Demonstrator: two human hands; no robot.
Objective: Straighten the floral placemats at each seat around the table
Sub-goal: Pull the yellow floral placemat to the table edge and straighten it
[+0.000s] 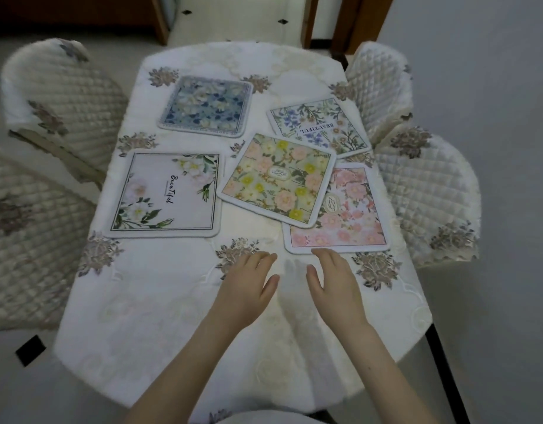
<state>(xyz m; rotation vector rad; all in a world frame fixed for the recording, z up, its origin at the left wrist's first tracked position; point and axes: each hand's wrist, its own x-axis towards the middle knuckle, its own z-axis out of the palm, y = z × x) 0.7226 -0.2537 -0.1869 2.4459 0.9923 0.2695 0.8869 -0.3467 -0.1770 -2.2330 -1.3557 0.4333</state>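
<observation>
Several floral placemats lie on the white embroidered table (160, 301). A blue one (206, 106) sits far left, and a white "Beautiful" mat (167, 195) lies at the left. A yellow-and-pink mat (277, 179) lies tilted in the middle. It overlaps a pink mat (352, 221) at the near right and touches a purple-flowered mat (320, 125) at the far right. My left hand (248, 284) and my right hand (334, 281) hover open, palms down, over the cloth. They are just in front of the pink mat's near edge and hold nothing.
Quilted chairs flank the table: two on the left (59, 96) (28, 240) and two on the right (380, 87) (429, 194). Another covered chair back (233, 16) stands past the far end. A dark table leg (444, 374) shows at the near right.
</observation>
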